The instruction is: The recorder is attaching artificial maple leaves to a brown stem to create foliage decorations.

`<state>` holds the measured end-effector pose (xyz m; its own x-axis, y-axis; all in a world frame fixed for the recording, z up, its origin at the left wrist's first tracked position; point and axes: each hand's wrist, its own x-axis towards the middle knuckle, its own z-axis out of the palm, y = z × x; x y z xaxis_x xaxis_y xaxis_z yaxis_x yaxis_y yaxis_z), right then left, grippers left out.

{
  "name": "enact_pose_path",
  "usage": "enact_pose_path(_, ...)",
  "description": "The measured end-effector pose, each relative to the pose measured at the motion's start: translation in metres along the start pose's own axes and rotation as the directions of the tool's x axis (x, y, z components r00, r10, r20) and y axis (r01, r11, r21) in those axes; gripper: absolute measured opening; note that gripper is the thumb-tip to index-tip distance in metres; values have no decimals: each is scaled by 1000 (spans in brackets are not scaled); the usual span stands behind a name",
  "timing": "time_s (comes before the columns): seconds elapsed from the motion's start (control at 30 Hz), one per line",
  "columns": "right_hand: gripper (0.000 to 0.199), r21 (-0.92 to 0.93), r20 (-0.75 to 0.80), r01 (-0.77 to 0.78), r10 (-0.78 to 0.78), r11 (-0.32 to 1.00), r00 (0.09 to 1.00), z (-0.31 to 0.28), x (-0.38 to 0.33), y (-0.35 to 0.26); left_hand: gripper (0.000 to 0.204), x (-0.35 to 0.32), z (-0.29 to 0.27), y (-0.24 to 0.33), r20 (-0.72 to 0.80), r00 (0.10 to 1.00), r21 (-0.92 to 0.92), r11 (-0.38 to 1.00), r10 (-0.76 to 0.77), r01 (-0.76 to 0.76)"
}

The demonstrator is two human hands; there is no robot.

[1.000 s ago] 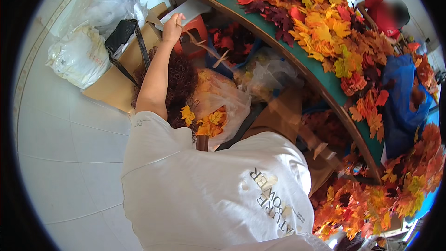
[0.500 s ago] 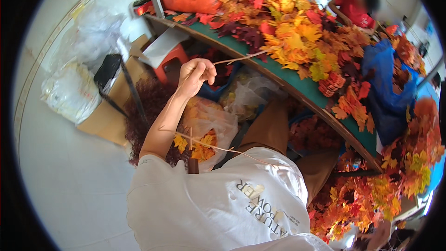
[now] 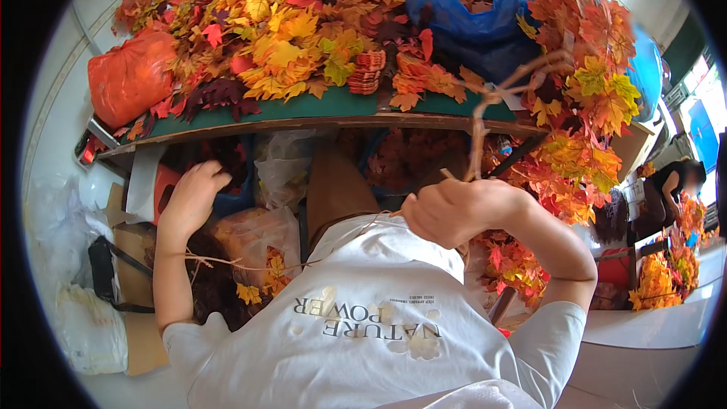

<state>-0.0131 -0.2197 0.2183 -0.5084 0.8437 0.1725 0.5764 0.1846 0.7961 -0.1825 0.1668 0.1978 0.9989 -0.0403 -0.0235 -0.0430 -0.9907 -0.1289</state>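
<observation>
My right hand (image 3: pixel 454 212) is closed around a bundle of brown twigs (image 3: pixel 478 132), which rises forked in front of the table edge and blurs toward its tip. A thin, pale twig (image 3: pixel 291 266) crosses my lap from below my left wrist to the right hand; I cannot tell whether that hand also grips it. At the left, below the table edge, my left hand (image 3: pixel 193 197) is raised with loosely bent fingers and nothing visible in them. Beyond both hands, artificial maple leaves (image 3: pixel 284 53) in yellow, orange and red are heaped on the green table (image 3: pixel 303 110).
An orange-red bag (image 3: pixel 130 79) sits at the table's left end and a blue plastic bag (image 3: pixel 485 38) toward the right. Leaf garlands (image 3: pixel 579 155) hang off the right side. Clear bags (image 3: pixel 257 238) and a cardboard box (image 3: pixel 144 337) are low on the left. Other people work farther off.
My view has swung right, bringing my right hand with the twig bundle into sight. My left hand no longer visibly holds the thin twig it pinched before.
</observation>
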Motion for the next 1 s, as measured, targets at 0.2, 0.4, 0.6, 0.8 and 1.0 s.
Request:
enact_pose_path(0.2,13,75,-196,196,-178,978,964,33,30,-13,37,91,-35,88,-193,909,-880,346,370,-327)
enact_pose_path(0.4,14,222,-230,217,-165,951,959,62,37,-35,31,160,4,161,-21,915,-905,-397,404,155)
enact_pose_path(0.6,13,336,-546,220,-1,916,838,70,17,-47,20,156,37,187,-102,969,-865,-500,225,25)
enact_pose_path(0.8,23,832,412,-317,890,-455,-194,46,-36,-29,13,142,38,211,-140,990,-930,-344,5,-130)
enact_pose_path(1.0,18,883,409,-187,901,-431,-146,71,-32,-39,13,145,55,217,-99,984,-920,-390,145,-35)
